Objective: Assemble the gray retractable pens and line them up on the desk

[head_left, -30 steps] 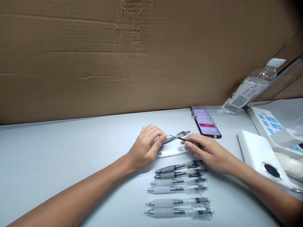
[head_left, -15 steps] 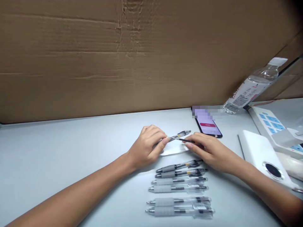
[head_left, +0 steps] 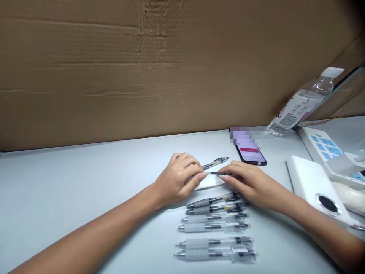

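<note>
While a sheet of corrugated cardboard (head_left: 142, 68) stands along the far edge of the white table (head_left: 85, 171), both forearms reach in from the near edge and angle towards its middle. A plastic water bottle (head_left: 299, 104) leans against the cardboard at the far right corner, above a white keypad device with blue keys (head_left: 322, 148) and a white box with a round black disc (head_left: 312, 182). A smartphone (head_left: 251, 155) lies by the far edge, and six clear pens (head_left: 215, 228) lie side by side in pairs near the front. The left hand (head_left: 178, 179), curled with its wrist low, has a clenched grip on a clear pen (head_left: 215, 163), whose tip points to the far right. The right hand (head_left: 249, 184), turned inward, pinches a thin black pen refill (head_left: 219, 173) in its grip, just beside the left thumb.
</note>
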`<move>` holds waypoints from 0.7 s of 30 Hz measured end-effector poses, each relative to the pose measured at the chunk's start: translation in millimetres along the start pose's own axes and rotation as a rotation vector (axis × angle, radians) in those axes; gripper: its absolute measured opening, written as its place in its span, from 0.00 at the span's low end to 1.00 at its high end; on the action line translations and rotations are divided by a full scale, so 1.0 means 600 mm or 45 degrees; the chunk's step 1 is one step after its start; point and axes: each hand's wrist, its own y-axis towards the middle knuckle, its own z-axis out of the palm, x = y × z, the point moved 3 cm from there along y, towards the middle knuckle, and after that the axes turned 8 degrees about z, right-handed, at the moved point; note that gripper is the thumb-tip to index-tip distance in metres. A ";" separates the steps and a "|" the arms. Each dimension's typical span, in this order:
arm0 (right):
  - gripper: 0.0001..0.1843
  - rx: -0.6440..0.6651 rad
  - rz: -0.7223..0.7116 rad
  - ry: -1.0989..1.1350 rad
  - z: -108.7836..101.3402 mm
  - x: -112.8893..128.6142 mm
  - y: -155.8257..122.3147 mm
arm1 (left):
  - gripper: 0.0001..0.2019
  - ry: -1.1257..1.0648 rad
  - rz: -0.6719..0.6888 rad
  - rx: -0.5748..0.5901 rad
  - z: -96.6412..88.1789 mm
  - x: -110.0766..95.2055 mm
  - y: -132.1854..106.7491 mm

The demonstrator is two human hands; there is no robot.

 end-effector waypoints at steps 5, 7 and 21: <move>0.17 -0.023 0.001 0.032 -0.004 -0.008 0.002 | 0.16 0.286 -0.051 -0.007 -0.013 0.004 -0.001; 0.17 -0.051 0.028 0.002 -0.010 -0.015 0.003 | 0.13 0.356 -0.050 0.097 -0.012 0.007 -0.002; 0.17 0.003 0.057 -0.102 -0.023 -0.034 0.002 | 0.09 0.335 0.217 0.075 -0.009 0.009 -0.004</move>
